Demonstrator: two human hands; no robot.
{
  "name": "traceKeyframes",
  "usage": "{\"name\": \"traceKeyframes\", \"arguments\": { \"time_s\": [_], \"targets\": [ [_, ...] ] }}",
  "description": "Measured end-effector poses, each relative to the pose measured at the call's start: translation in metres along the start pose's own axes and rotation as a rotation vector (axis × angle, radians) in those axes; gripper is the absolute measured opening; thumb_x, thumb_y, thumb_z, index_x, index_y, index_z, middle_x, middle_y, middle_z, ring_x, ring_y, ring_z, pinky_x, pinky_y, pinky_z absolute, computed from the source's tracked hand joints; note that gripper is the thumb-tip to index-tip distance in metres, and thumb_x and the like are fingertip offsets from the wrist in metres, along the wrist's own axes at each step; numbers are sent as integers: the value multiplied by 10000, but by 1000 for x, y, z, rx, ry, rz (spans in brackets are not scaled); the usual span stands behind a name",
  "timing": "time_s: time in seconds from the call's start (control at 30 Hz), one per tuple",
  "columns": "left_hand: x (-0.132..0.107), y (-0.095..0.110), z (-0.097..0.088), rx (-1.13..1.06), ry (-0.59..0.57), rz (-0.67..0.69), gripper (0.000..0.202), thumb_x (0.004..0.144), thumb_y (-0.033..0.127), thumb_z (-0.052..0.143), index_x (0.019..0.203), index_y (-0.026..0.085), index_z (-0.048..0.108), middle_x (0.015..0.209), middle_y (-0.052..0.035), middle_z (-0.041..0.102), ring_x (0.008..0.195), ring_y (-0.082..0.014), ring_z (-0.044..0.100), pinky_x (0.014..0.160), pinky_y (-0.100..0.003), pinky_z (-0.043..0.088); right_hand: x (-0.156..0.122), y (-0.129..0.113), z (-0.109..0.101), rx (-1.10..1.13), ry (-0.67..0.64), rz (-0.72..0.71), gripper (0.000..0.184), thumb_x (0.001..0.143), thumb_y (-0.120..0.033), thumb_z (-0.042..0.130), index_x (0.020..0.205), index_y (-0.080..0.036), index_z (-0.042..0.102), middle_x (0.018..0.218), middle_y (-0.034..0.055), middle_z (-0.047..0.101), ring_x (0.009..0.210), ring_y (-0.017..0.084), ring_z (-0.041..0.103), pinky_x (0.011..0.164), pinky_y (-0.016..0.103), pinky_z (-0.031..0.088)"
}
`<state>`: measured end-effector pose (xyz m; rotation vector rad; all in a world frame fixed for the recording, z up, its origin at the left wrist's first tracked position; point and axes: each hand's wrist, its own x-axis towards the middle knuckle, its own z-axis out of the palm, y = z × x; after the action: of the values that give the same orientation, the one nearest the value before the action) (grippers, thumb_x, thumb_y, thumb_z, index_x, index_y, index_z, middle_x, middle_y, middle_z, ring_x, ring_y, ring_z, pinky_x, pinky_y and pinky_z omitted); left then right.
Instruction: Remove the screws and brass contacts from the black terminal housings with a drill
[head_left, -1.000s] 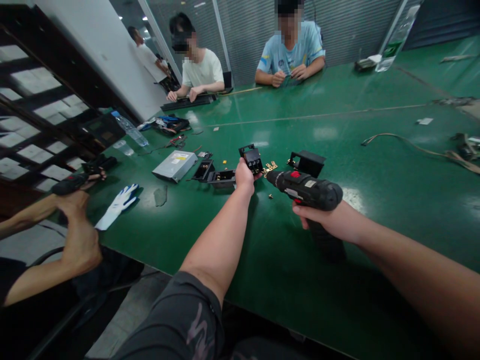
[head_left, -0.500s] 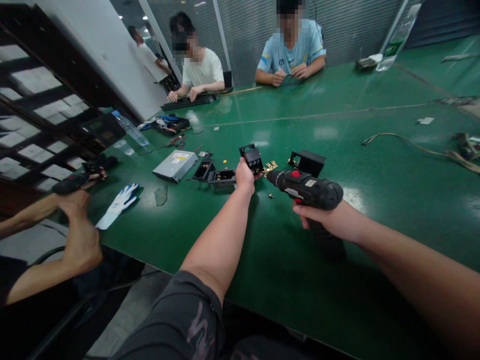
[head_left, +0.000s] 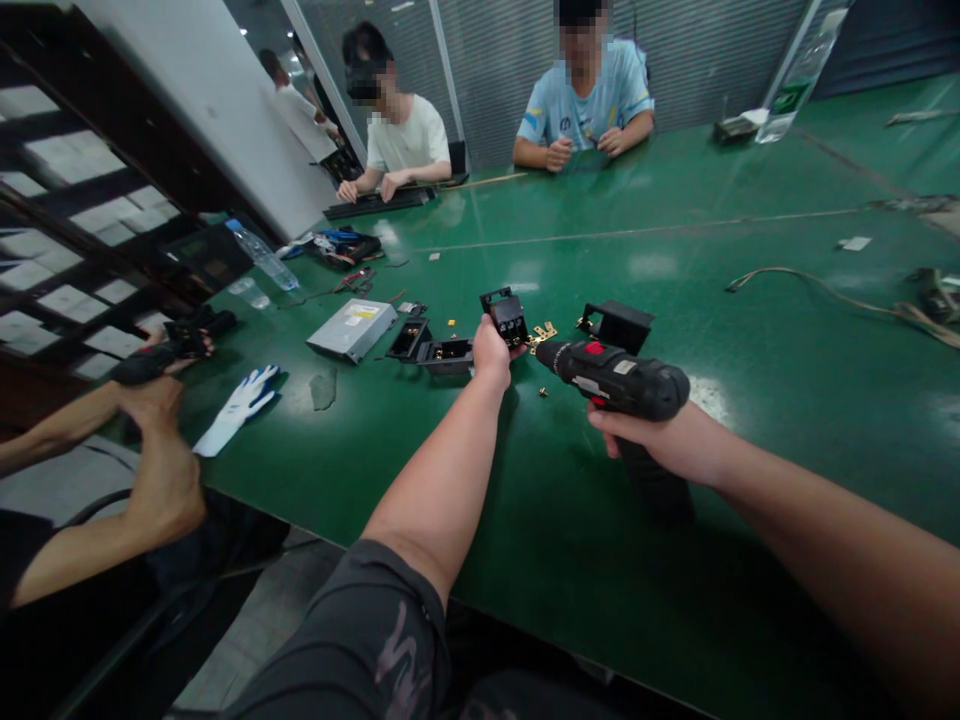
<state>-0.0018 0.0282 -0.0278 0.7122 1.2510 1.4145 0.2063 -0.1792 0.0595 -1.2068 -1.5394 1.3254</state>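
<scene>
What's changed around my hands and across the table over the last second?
Very little. Across the table, the hands of the person in the light blue shirt have moved slightly apart. Nothing was visibly picked up or let go near you: your left hand still holds the black part, your right hand the drill.

In our right hand (head_left: 660,435) we hold a black drill (head_left: 619,380) with red accents, its nose pointing toward our left hand (head_left: 491,352), which grips a tilted black block (head_left: 507,318) with a row of recesses facing us.
</scene>
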Motion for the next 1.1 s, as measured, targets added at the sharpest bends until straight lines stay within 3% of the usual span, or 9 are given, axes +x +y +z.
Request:
{"name": "traceKeyframes", "arguments": {
  "time_s": [0.23,0.47,1.1],
  "targets": [
    [0,0,0,-2,13,-4,525,1179,643,462,1147,221,773,1050,-114,808,872,-232,776,659,-308,621,0,1,0,-37,4,5,254,878,-476,862,900,-310,672,665,-15,701,598,253,720,615,407,617],
    [1,0,1,8,15,-2,484,1192,566,435,1094,218,758,1012,-98,787,835,-216,757,647,-298,612,1,8,0,-38,9,4,249,881,-480,843,971,-305,689,661,-21,713,598,260,713,630,413,604],
    [2,0,1,-1,24,-16,520,1188,609,446,1163,211,781,1029,-114,802,845,-227,765,657,-314,611,0,4,0,-33,-4,-17,246,900,-454,830,988,-296,664,660,-31,707,588,233,717,609,381,611]
  ]
}}
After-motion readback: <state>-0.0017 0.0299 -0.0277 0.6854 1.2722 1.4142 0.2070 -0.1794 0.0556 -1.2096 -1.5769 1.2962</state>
